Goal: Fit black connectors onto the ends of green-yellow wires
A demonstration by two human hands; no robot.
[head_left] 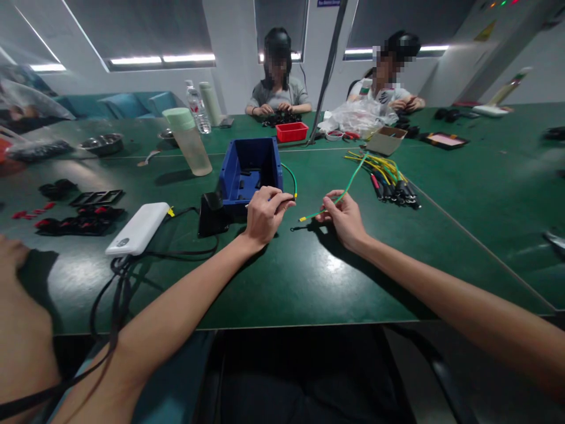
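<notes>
Evidently, left fingers point(281, 199) and right fingers point(330, 205) pinch green wires point(354, 176) near their yellow ends point(302, 219).

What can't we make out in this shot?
All in the head view:
Dark piece in the left hand: mostly covered by the fingers.
Blue bin: near corner behind that hand; black bits inside too small to identify.
Green wire in the right hand: far end lost among the wires.
Wire count: they overlap.
Item at right: blurred, cut off by the edge.
</notes>
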